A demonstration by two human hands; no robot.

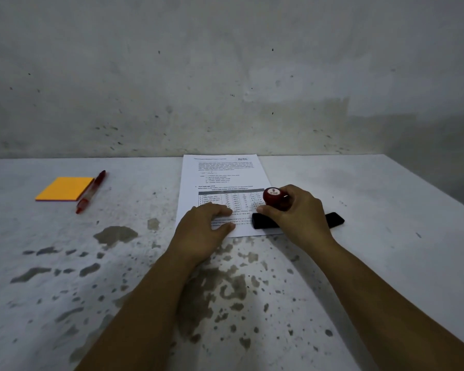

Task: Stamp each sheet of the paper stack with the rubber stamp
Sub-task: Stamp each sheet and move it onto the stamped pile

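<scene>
At the left of the frame, an orange sticky-note pad (65, 188) lies flat on the counter (386, 199), with a red pen (90, 192) resting along its right edge. Both sit well apart from the work area and play no visible part in the current step; their placement probably keeps them clear of the stamping motion

At centre, the paper stack (223, 180) lies against the far edge of the counter, its short side toward the person. How many sheets it holds cannot be read from this view. The left hand (206, 226) rests on the lower left part of the top sheet, fingers extended and lightly spread, holding nothing. The likely purpose is to pin the paper so that it does not shift or lift with the stamp

Right of centre, the right hand (298, 212) grips the rubber stamp (275, 199) by its red knob, fingers and thumb curled around it. The knob face reads "TOP" with an arrow pointing away from the person, which suggests the stamp is oriented so the imprint reads upright on the page. The long black base of the stamp lies across the lower right corner of the sheet and overhangs onto the counter. Whether the base is pressed fully down cannot be determined. No imprint is visible on the exposed paper
</scene>
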